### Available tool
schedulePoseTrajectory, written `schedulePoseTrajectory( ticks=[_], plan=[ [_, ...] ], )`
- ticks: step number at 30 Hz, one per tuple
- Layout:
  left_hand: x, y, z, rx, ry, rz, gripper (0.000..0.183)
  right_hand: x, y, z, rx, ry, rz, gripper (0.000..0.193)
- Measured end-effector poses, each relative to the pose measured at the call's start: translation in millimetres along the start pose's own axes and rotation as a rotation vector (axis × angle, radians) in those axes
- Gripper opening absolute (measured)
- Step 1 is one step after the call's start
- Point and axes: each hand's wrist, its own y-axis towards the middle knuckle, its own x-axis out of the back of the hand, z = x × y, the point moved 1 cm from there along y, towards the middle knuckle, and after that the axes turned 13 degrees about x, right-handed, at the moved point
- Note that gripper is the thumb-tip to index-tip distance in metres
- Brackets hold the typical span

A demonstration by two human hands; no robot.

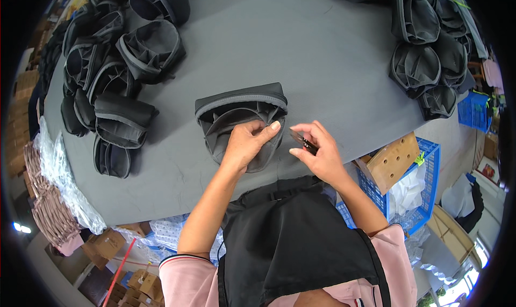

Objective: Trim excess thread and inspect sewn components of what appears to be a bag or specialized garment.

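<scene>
A dark grey fabric pouch with inner dividers lies open on the grey table, just in front of me. My left hand presses down on the pouch's near rim, thumb stretched toward its right edge. My right hand hovers right beside that edge and pinches a small dark pair of snips, their tips pointing at the pouch. The pouch's near wall is hidden under my left hand.
Heaps of matching grey pouches sit at the far left and far right of the table. A blue crate with cardboard and white material stands by my right side. Clear plastic bags hang off the left edge.
</scene>
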Motion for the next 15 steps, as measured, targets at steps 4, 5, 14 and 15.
schedulePoseTrajectory(
  ticks=[4,5,14,15],
  plan=[
    [12,-32,-8,-0.037,-0.118,0.235,0.050,-23,13,-10,0.018,0.143,0.000,0.027],
    [16,-43,-9,-0.132,0.178,0.155,0.056,-29,13,-16,0.029,0.221,-0.042,0.025],
    [3,-75,20,-0.554,0.376,-0.436,0.031,-15,20,-13,0.159,-0.031,0.327,0.017],
    [3,-73,21,-0.420,0.294,-0.338,0.028,-8,25,-14,0.152,-0.033,0.322,0.017]
  ],
)
